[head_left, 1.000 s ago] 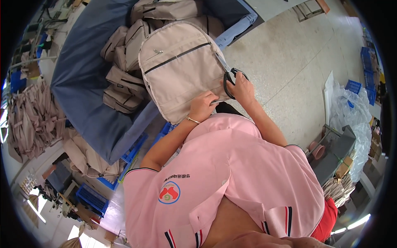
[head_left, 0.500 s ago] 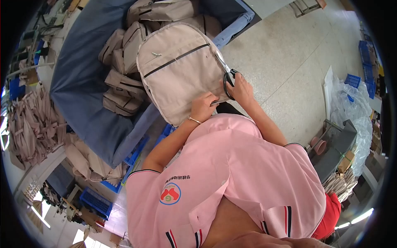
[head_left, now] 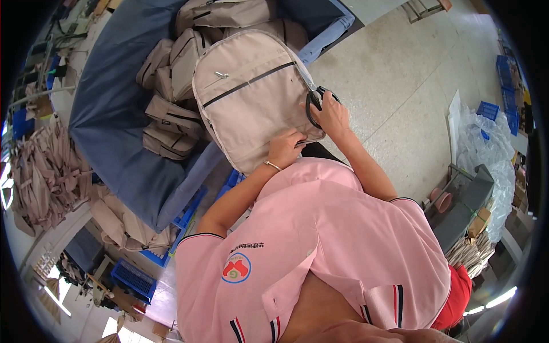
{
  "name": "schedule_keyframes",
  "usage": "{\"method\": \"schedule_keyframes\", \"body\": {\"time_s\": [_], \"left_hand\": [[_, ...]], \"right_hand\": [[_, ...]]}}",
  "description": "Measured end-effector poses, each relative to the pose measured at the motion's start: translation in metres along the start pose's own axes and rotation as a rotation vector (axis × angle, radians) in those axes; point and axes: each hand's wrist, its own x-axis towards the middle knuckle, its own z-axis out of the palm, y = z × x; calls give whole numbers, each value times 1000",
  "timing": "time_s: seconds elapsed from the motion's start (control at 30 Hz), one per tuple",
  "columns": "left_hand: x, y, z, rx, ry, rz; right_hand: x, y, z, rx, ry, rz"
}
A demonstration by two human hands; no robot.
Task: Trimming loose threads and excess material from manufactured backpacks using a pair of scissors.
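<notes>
Over a blue-draped table (head_left: 114,114) of beige bags, the left hand (head_left: 284,150) stays clamped on the backpack (head_left: 251,97); the right hand (head_left: 331,114), gripping black-handled scissors (head_left: 313,97), has edged along its side seam, suggesting trimming continues.

One head-worn fisheye view looks steeply down, close over the person's chest, toward the table (head_left: 114,131) ahead.

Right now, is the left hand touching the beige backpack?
Touching. The head view shows the left hand pressed on the lower edge of the beige backpack, fingers overlapping the fabric with no gap.
</notes>
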Motion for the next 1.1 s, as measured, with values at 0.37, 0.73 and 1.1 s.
{"method": "schedule_keyframes", "body": {"time_s": [0.37, 0.73, 1.1], "left_hand": [[-1, 2, -4, 2, 6, 11], [-23, 13, -11, 39, 79, 40], [-89, -31, -19, -638, 1401, -609]], "right_hand": [[8, 11, 6, 149, 45, 75], [87, -26, 5, 422, 204, -133], [94, -13, 18, 438, 104, -98]]}}
